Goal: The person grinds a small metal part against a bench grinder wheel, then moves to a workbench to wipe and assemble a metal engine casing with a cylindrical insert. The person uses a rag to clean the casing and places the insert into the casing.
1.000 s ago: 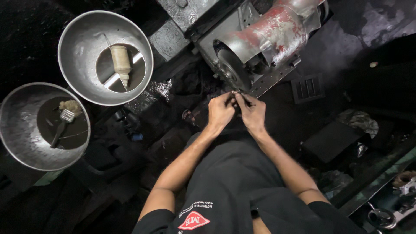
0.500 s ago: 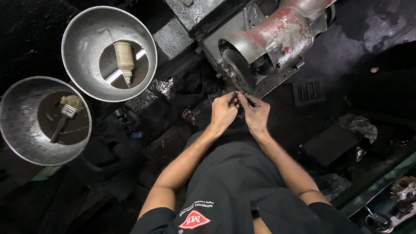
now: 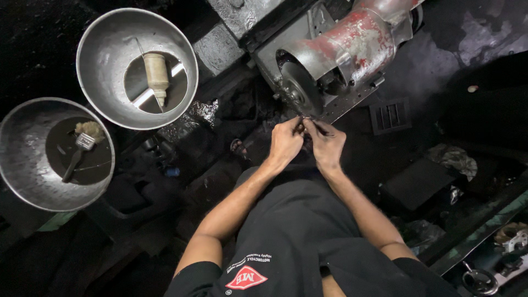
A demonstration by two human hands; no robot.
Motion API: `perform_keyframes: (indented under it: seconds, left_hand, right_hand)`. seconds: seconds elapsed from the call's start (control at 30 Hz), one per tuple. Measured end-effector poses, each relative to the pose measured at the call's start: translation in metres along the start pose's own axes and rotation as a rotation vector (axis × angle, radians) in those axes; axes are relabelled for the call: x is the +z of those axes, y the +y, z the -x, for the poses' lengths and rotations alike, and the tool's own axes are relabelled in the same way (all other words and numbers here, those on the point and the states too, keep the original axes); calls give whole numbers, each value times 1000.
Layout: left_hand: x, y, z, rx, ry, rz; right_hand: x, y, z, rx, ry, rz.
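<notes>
- Since the earlier frame both hands have crept closer to the dark round grinding wheel (image 3: pixel 300 91) on the worn red-and-grey bench grinder (image 3: pixel 352 47).
- Left hand (image 3: pixel 285 144) and right hand (image 3: pixel 328 144) pinch a small thin metal piece (image 3: pixel 308 119) together, fingertips touching, just below the wheel's rim; it looks to lie crosswise.
- Neither hand is clearly nearer.
- Well left of the wheel: a round steel bowl (image 3: pixel 104 49) with a squeeze bottle (image 3: pixel 156 74), and a second bowl (image 3: pixel 22 165) with a brush (image 3: pixel 77 154).
</notes>
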State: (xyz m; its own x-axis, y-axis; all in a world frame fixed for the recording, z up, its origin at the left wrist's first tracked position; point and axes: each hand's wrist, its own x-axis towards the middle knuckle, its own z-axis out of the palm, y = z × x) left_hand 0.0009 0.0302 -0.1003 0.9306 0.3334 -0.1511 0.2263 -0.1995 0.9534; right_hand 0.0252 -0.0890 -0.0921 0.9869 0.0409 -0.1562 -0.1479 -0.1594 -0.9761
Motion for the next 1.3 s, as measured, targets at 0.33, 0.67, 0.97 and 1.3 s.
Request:
perform_keyframes:
  seconds: [0.33,0.67,0.97,1.3]
  left_hand:
    - [9,-11,0,-5,-17,57]
    - [8,-14,8,257,-222,369]
    - [-2,-10,4,-84,-41,185]
    - [6,-8,3,-165,-29,186]
  right_hand:
    - [-1,3,-2,-45,56,64]
    - [-28,-31,15,-618,27,337]
    - [-14,-9,-3,-57,-223,99]
    - [-18,-3,-11,-68,-194,201]
